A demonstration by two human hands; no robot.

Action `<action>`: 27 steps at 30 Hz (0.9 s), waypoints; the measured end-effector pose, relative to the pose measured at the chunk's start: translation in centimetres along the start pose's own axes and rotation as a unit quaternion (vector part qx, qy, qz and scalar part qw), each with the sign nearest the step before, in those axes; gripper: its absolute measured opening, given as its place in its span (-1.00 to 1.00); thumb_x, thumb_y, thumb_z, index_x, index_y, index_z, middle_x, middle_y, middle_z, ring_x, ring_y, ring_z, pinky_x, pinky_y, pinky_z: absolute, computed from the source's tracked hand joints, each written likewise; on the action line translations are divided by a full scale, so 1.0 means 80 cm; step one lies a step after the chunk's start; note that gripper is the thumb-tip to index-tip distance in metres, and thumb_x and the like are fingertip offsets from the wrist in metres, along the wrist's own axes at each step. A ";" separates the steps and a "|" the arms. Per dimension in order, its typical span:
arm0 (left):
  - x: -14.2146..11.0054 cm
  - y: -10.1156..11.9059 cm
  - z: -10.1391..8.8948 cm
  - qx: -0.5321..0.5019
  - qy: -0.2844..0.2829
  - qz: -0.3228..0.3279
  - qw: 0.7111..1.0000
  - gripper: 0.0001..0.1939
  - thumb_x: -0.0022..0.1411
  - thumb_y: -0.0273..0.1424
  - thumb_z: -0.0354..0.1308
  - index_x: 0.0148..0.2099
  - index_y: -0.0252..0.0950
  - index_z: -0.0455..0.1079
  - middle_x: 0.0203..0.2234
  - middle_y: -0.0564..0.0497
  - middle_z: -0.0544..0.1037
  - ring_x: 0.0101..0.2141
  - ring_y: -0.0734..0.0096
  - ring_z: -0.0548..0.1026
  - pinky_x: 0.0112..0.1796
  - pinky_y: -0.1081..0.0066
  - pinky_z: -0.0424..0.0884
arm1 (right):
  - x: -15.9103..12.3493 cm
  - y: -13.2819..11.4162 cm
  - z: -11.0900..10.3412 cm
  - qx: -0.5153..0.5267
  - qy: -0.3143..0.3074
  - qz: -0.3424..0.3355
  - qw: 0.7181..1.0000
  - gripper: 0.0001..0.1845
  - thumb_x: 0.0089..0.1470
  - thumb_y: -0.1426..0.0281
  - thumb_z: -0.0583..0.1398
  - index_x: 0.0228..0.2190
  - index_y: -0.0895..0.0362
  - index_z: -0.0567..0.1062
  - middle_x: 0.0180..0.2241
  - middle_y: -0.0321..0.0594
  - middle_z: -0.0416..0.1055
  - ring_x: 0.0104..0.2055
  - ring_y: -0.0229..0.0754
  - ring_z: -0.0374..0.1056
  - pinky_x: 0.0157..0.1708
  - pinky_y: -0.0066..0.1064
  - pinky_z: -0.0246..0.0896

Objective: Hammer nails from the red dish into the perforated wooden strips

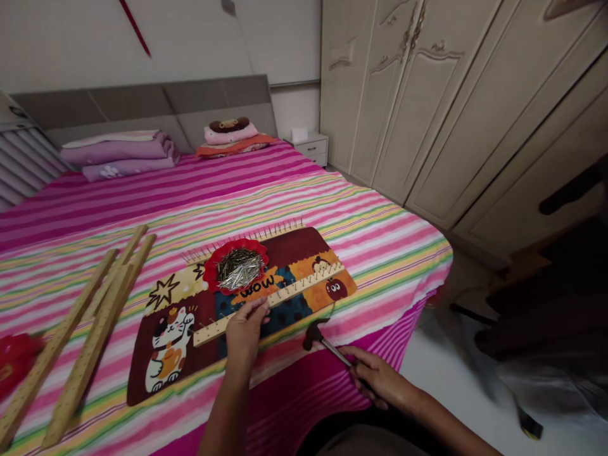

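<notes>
My left hand [244, 330] pinches the near wooden strip [304, 287] studded with a row of nails, which lies across a cartoon-cat mat [166, 342] on the striped bed. My right hand [377, 377] is closed round the handle of a small hammer [317, 335], whose dark head rests on the bed just past the mat's front edge. A red dish [211, 267] heaped with loose nails sits on the mat behind the strip. A second nailed strip [247, 242] lies along the mat's far edge.
Several plain wooden strips [90, 329] lie to the left on the bed. A red object [14, 358] shows at the left edge. Folded bedding [118, 152] and pillows sit by the headboard. A wardrobe [427, 95] stands to the right, beyond the bed's edge.
</notes>
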State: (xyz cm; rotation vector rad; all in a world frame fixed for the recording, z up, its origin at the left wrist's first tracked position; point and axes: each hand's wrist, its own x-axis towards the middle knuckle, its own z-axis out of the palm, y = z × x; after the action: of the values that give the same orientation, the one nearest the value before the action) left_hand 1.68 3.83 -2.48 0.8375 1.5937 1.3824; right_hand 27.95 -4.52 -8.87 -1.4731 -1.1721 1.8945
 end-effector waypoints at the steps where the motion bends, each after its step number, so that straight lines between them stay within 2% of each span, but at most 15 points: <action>1: 0.002 -0.003 0.004 -0.004 0.010 0.006 1.000 -0.61 -0.26 -0.20 0.30 -0.35 -0.33 0.48 -0.51 0.02 0.55 -0.47 0.42 0.48 -0.46 0.41 0.45 | 0.000 0.000 0.000 0.001 0.000 -0.001 1.000 -0.36 -0.07 0.31 0.04 0.09 0.15 0.25 -0.63 -0.49 0.21 -0.77 -0.45 0.01 -0.87 -0.67 -0.19; 7: 0.006 -0.009 0.019 0.029 0.062 0.052 0.996 -0.68 -0.18 -0.17 0.25 -0.43 -0.32 0.42 -0.59 0.07 0.49 -0.54 0.48 0.43 -0.53 0.47 0.37 | -0.002 -0.003 0.000 0.001 -0.006 -0.003 1.000 -0.40 -0.07 0.34 0.03 0.07 0.12 0.28 -0.63 -0.49 0.20 -0.76 -0.46 -0.01 -0.87 -0.69 -0.19; 12: 0.002 -0.008 0.020 0.066 0.069 0.056 0.994 -0.68 -0.10 -0.15 0.21 -0.38 -0.31 0.42 -0.63 0.11 0.45 -0.63 0.53 0.34 -0.62 0.51 0.23 | -0.001 -0.001 0.000 0.002 -0.005 0.000 1.000 -0.41 -0.05 0.33 0.02 0.08 0.13 0.27 -0.63 -0.49 0.20 -0.76 -0.46 -0.01 -0.87 -0.69 -0.19; 17: 0.002 -0.013 0.023 0.076 0.087 0.056 0.992 -0.69 -0.09 -0.15 0.19 -0.38 -0.30 0.43 -0.65 0.11 0.44 -0.66 0.54 0.30 -0.63 0.51 0.19 | 0.000 -0.001 0.000 0.002 -0.005 0.003 1.000 -0.39 -0.07 0.32 0.04 0.07 0.12 0.27 -0.63 -0.50 0.20 -0.76 -0.46 -0.02 -0.88 -0.69 -0.20; 21: 0.003 -0.021 0.023 0.121 0.091 0.084 0.985 -0.73 -0.07 -0.17 0.16 -0.40 -0.27 0.45 -0.63 0.09 0.48 -0.60 0.47 0.38 -0.52 0.45 0.31 | -0.001 0.000 0.003 -0.004 -0.001 -0.002 1.000 -0.38 -0.07 0.31 0.03 0.08 0.11 0.27 -0.63 -0.49 0.20 -0.76 -0.46 -0.02 -0.87 -0.68 -0.20; 24: 0.004 -0.027 0.020 0.176 0.092 0.143 0.970 -0.75 -0.02 -0.18 0.13 -0.40 -0.24 0.46 -0.55 0.06 0.52 -0.51 0.42 0.44 -0.39 0.40 0.37 | -0.009 -0.005 0.010 -0.018 0.006 -0.002 1.000 -0.35 -0.07 0.31 0.02 0.11 0.15 0.24 -0.63 -0.49 0.17 -0.78 -0.45 -0.03 -0.87 -0.65 -0.20; 27: 0.005 -0.032 0.018 0.228 0.091 0.199 0.949 -0.76 0.03 -0.19 0.09 -0.39 -0.22 0.47 -0.50 0.05 0.54 -0.46 0.40 0.47 -0.34 0.40 0.37 | -0.023 -0.024 0.019 -0.035 -0.002 -0.013 0.999 -0.37 -0.02 0.30 0.02 0.13 0.13 0.23 -0.59 -0.45 0.21 -0.77 -0.44 -0.01 -0.85 -0.62 -0.16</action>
State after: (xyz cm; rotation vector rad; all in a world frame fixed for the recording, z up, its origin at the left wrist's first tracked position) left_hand 2.93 4.34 -5.15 1.4017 2.0075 1.4114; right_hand 26.86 -5.43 -6.16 -1.4838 -1.2660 1.8567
